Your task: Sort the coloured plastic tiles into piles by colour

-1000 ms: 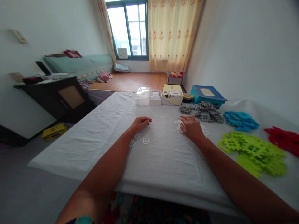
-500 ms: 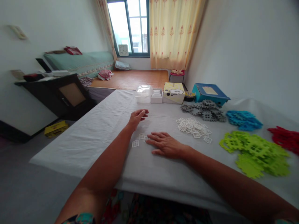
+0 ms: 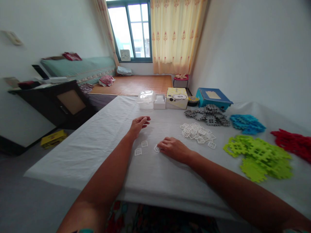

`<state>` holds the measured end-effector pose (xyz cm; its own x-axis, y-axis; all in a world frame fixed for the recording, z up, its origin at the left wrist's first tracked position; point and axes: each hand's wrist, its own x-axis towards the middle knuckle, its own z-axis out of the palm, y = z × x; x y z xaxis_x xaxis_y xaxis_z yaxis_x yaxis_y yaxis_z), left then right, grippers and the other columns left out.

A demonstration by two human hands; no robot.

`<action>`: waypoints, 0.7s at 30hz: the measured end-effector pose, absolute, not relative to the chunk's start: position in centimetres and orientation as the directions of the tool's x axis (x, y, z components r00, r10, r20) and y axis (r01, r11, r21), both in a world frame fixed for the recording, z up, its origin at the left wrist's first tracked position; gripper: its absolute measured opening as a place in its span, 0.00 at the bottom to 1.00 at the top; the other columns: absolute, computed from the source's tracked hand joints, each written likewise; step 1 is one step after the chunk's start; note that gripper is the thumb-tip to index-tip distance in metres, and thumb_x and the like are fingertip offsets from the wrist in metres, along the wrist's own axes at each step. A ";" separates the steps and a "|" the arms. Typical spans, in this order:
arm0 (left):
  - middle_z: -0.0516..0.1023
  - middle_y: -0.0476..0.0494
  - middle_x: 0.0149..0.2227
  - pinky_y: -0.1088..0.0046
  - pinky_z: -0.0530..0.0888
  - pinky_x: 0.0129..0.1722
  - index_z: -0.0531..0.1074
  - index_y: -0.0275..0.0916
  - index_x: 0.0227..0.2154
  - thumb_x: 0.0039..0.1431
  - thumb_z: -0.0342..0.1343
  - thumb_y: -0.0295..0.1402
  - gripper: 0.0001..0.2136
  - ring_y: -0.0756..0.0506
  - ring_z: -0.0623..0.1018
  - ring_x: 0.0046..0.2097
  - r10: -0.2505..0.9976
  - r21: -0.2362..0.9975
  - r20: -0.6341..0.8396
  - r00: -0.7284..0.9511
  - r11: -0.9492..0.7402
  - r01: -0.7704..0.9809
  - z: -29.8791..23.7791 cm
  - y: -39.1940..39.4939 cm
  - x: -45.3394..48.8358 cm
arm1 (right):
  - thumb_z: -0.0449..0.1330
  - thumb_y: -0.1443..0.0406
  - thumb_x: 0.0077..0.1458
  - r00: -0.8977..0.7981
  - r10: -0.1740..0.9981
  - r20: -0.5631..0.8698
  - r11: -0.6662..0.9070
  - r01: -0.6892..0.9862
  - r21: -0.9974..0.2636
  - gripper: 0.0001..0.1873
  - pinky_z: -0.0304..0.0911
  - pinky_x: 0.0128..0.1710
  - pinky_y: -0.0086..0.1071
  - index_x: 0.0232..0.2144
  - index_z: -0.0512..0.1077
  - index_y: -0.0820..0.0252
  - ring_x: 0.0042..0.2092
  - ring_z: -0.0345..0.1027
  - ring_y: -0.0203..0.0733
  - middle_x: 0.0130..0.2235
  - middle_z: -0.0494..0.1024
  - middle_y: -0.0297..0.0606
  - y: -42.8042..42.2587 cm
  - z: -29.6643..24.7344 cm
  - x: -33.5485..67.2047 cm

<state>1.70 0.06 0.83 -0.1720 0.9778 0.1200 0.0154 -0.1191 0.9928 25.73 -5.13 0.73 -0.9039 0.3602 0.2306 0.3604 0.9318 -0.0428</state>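
My right hand (image 3: 174, 149) rests low on the cloth, its fingers drawn together on the edge of a small white plastic window piece (image 3: 156, 148). Two more such pieces, a nearer window piece (image 3: 138, 151) and a farther window piece (image 3: 144, 143), lie flat between my forearms. Farther forward, my left hand (image 3: 139, 125) hovers or rests with curled fingers and the thumb against them. Whatever it may hold is hidden. A loose heap of white window pieces (image 3: 196, 132) lies to the right, beyond my right hand.
Green interlocking plates (image 3: 261, 155), red plates (image 3: 293, 144), blue plates (image 3: 247, 123) and grey plates (image 3: 210, 115) lie in piles on the right. Along the back stand a clear plastic box (image 3: 145, 99), a white box (image 3: 159, 103), a yellow box (image 3: 177, 98) and a blue box (image 3: 214, 97).
My right hand has gone from flat and spread to fingers drawn in on a window piece, which now lies farther from the other two. My left hand keeps its curled shape.
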 end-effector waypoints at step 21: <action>0.79 0.40 0.45 0.70 0.70 0.38 0.77 0.41 0.38 0.47 0.60 0.51 0.21 0.46 0.77 0.39 0.979 0.995 0.103 -0.175 -0.099 0.034 0.0 0.7 0.8 | 0.50 0.62 0.63 -0.446 0.750 0.489 0.498 0.867 0.026 0.18 0.58 0.46 0.41 0.50 0.71 0.62 0.52 0.62 0.52 0.51 0.74 0.48 -0.2 1.9 32.0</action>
<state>0.75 0.73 -0.03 -0.1749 0.9792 0.1032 0.0339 -0.0987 0.9945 32.01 -0.25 1.92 -0.4456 0.7501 0.4887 0.8667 0.4981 0.0258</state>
